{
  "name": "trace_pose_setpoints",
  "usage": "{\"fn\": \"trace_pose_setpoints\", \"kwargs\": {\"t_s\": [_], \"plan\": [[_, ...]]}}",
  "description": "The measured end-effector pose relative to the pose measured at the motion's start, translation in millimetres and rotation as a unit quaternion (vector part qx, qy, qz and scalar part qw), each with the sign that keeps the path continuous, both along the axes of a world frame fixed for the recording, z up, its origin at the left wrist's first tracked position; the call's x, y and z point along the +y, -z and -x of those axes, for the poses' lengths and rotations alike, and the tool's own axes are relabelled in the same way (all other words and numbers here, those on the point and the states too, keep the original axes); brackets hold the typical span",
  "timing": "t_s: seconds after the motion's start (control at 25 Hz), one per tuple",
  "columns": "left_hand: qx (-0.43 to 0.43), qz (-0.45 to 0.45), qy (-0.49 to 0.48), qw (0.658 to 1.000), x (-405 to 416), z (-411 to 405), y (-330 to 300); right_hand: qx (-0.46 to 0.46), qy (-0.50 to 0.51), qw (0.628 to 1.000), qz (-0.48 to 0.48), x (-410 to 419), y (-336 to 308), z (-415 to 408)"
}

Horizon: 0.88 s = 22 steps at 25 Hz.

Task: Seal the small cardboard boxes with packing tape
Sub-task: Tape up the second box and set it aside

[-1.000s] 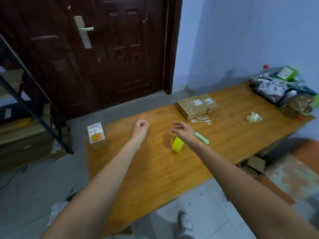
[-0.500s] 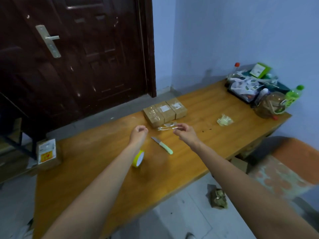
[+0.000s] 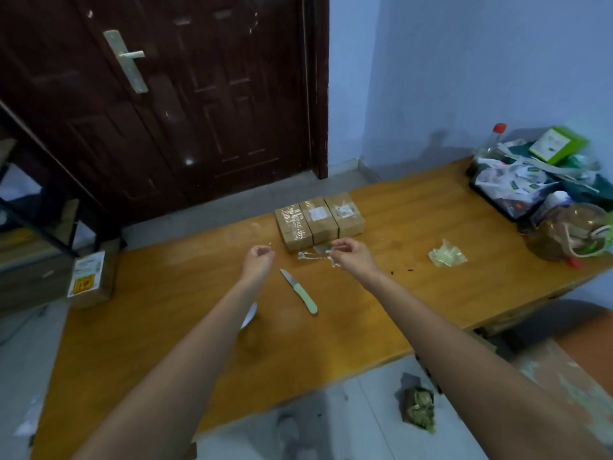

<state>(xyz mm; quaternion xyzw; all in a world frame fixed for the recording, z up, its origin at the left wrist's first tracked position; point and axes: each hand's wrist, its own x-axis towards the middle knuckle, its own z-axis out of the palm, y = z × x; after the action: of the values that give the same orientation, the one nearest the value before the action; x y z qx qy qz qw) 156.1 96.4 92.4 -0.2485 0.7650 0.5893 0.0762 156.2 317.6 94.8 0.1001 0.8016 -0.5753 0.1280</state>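
Note:
Three small cardboard boxes (image 3: pixel 320 220) stand side by side at the far edge of the wooden table (image 3: pixel 381 313), with clear tape and labels on top. My right hand (image 3: pixel 353 257) is just in front of them, fingers pinched on a crumpled strip of clear tape (image 3: pixel 315 255) that lies on the table. My left hand (image 3: pixel 257 260) hovers to the left with its fingers curled closed; I see nothing in it. A knife with a pale green handle (image 3: pixel 300 292) lies between my arms. The tape roll (image 3: pixel 249 316) is mostly hidden behind my left forearm.
A labelled box (image 3: pixel 89 275) sits at the table's left end. A crumpled plastic scrap (image 3: pixel 446 255) lies to the right. Bags, a bottle, a green box and a jar (image 3: pixel 544 187) crowd the right end. A dark door is behind, and a crumpled wad (image 3: pixel 418 406) lies on the floor.
My right hand left the yellow tape roll and moved forward to the tape strip by the boxes. My left hand moved forward too. The view swung left.

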Motion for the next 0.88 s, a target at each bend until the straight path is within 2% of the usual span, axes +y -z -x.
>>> {"fn": "trace_pose_setpoints", "kwargs": {"t_s": [0.16, 0.4, 0.68, 0.88], "plan": [[-0.021, 0.002, -0.008, 1.000, -2.9, 37.9, 17.3, -0.005, -0.025, 1.000, -0.018, -1.8, 9.7, 32.9], [-0.057, -0.013, 0.011, 0.998, 3.3, 106.1, 31.5, -0.025, -0.010, 0.997, -0.079, -15.9, 26.9, 95.8], [-0.113, -0.024, -0.005, 0.993, -15.0, 151.4, 72.9, -0.038, -0.095, 0.985, -0.136, -48.4, 56.5, 143.0], [-0.147, -0.014, -0.032, 0.988, -11.1, 170.5, 98.5, 0.024, -0.175, 0.945, -0.276, -57.4, 69.0, 183.6]]}}
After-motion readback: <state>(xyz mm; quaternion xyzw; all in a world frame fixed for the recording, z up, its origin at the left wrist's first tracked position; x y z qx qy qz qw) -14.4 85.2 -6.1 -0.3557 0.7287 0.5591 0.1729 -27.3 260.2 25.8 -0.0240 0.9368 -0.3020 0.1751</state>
